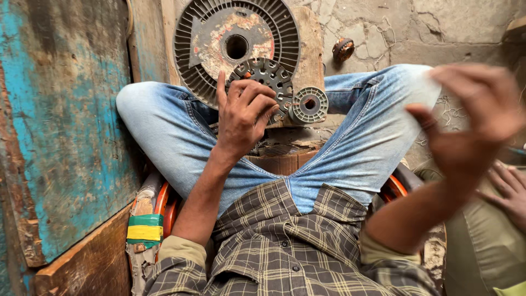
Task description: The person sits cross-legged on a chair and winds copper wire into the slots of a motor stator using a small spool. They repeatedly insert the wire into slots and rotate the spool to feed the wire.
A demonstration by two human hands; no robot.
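I sit cross-legged in blue jeans. My left hand grips a round grey metal disc with slots around its rim, held against a wooden block between my knees. Behind the disc leans a large round finned motor cover with flaking paint and a centre hole. A small pale ribbed ring sits just right of the disc. My right hand is raised at the right above my knee, blurred, with thumb and fingers apart and nothing visible in it.
A worn blue-painted wooden panel stands close on the left. A small rusty round part lies on the cracked concrete floor. Another person's hand rests on olive cloth at the right edge. Orange rings show under my legs.
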